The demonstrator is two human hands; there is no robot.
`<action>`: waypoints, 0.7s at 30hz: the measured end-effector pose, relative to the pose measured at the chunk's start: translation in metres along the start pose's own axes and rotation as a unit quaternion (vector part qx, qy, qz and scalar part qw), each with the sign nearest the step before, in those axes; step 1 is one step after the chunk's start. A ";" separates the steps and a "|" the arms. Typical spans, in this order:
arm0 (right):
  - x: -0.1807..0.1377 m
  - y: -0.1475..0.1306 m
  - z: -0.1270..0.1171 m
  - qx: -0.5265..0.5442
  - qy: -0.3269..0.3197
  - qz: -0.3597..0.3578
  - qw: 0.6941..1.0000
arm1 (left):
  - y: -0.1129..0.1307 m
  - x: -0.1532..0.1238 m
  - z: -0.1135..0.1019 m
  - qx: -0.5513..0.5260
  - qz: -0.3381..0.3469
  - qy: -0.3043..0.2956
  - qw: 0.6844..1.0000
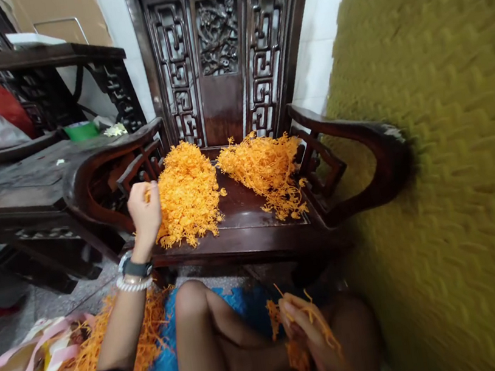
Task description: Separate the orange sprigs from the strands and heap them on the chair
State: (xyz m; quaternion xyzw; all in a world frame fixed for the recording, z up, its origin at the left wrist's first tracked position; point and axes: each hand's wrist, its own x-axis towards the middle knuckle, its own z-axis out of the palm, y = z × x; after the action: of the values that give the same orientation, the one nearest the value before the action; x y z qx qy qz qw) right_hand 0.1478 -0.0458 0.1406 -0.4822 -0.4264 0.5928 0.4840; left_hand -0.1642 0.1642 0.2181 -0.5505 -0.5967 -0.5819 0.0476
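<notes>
A dark carved wooden chair point(252, 221) stands in front of me. Two heaps of orange stringy strands lie on its seat: a left heap point(188, 194) and a right heap point(267, 170). My left hand point(144, 211) reaches to the left edge of the left heap, fingers curled closed at the strands; what they pinch is hidden. My right hand point(308, 330) is low by my knee, closed on a bunch of orange strands point(298, 350). A watch and a bead bracelet sit on my left wrist.
More orange strands point(92, 361) lie on a bag and blue cloth at the lower left. A dark wooden side table point(21, 180) with a green cup point(81, 131) stands left. An olive textured cushion point(446, 157) fills the right side.
</notes>
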 end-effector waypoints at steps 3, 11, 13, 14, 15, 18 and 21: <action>0.010 0.004 0.005 0.011 -0.016 0.005 1.000 | -0.011 0.022 0.042 0.113 0.045 -0.111 0.986; 0.013 -0.007 -0.006 0.048 0.010 0.043 0.998 | -0.039 0.022 0.074 0.211 0.077 -0.161 0.961; 0.014 -0.008 -0.006 0.049 0.028 0.046 0.997 | -0.040 0.022 0.071 0.209 0.081 -0.150 0.963; 0.015 -0.009 -0.005 0.053 0.035 0.051 0.997 | -0.039 0.023 0.069 0.207 0.082 -0.143 0.964; 0.016 -0.010 -0.003 0.058 0.039 0.052 0.996 | -0.037 0.024 0.067 0.205 0.083 -0.137 0.965; 0.020 -0.013 0.002 0.100 0.024 0.024 0.994 | -0.019 0.020 0.055 0.181 0.098 -0.124 0.971; 0.025 -0.021 0.008 0.192 -0.022 -0.005 0.981 | 0.017 -0.006 0.034 0.047 0.145 -0.181 0.972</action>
State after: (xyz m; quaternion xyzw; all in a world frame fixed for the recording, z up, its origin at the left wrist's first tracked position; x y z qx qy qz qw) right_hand 0.1412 -0.0176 0.1581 -0.3648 -0.3177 0.6716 0.5612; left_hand -0.1296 0.1810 0.2144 -0.7247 -0.5358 -0.4306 0.0490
